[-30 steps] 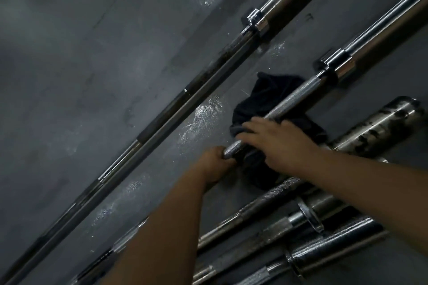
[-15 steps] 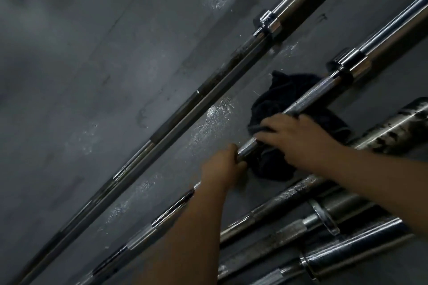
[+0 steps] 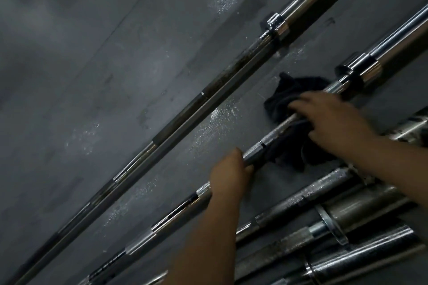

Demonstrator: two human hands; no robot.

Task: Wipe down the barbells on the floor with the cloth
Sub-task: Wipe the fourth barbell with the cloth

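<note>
1. Chrome barbell (image 3: 266, 142): a long round steel shaft with knurled bands alternating with smooth polished ones. It lies on the floor on a diagonal from near left to far right. Its bright stepped collar (image 3: 361, 69) and thick sleeve run out of frame at the far right, and the near end is cut off at the bottom edge.
2. Black cloth (image 3: 283, 99): soft and crumpled, bunched around that shaft just short of the collar and spilling onto the floor on both sides. Its folds are too dark to make out.
3. Your left hand (image 3: 229, 173): the fingers are curled round the shaft, nearer to you than the cloth. The fingertips are hidden under the bar.
4. Your right hand (image 3: 333, 120): it lies over cloth and shaft, with the fingers loosely bent across the far side and the thumb on the near side, clasping the cloth to the bar. The shaft beneath the palm is hidden.
5. Dark barbell (image 3: 208, 95): a dull, pitted shaft with a chrome collar. It lies parallel to the first, to its left and apart from it.
6. Cluster of grey steel bars (image 3: 324, 227): near right, knurled and overlapping. Your right forearm partly covers them, and the frame cuts them off.
7. Dark grey floor (image 3: 81, 65): matte, with whitish scuffed patches.
</note>
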